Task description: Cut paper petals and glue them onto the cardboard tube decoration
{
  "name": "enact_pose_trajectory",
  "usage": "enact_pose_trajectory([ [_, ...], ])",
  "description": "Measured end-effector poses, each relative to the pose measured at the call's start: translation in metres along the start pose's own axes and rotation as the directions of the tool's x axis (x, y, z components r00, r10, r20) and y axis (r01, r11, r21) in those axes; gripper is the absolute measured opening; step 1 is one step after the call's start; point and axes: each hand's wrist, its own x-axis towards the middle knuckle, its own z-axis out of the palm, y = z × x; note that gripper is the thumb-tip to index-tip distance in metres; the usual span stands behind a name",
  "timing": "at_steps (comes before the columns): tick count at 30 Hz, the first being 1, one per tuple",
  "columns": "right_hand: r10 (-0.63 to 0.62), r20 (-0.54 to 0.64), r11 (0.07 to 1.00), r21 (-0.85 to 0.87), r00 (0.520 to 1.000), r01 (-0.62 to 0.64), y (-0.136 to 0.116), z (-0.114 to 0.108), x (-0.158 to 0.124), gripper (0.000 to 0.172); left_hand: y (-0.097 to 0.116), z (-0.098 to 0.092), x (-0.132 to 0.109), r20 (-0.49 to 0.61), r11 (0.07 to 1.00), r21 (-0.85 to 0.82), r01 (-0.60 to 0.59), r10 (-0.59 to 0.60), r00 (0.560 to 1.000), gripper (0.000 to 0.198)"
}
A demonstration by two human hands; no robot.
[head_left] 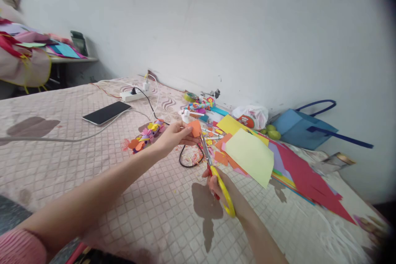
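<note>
My left hand (177, 137) pinches a small piece of orange paper (194, 128) above the quilted cover. In my right hand (218, 183) is a pair of scissors (225, 192) with yellow and red handles. The blades point away from me, their tips at the right edge of the orange paper. Whether the blades are parted is hard to make out. Behind the left wrist lies a decorated piece with colourful paper flowers (145, 136). Small paper scraps (193, 157) lie on the cover beneath the hands.
Coloured paper sheets (250, 154) spread to the right, beside a blue bag (303, 128) and green fruit (274, 133). A tablet or phone (107, 113) lies left, near a power strip (133, 95) with trailing cables. A white wall (198, 29) stands behind the bed-like surface.
</note>
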Motion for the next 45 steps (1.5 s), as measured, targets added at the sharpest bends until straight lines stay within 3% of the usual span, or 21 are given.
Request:
enact_pose_trajectory([
  [7,0.028,0.058,1.000,0.002,0.998,-0.029,-0.004,-0.001,-0.001,0.059,-0.001,-0.002,0.001,0.000,0.997,-0.080,-0.001,0.001,1.000,0.016],
  [25,0.023,-0.019,0.998,0.053,1.000,-0.022,-0.005,0.003,-0.002,0.051,-0.008,0.005,-0.004,0.047,0.995,-0.023,0.099,-0.098,0.994,0.024],
  [45,0.041,-0.057,0.998,-0.051,0.998,-0.044,-0.010,0.002,-0.002,0.053,-0.010,0.008,-0.006,0.024,0.997,-0.042,0.069,-0.068,0.997,0.022],
])
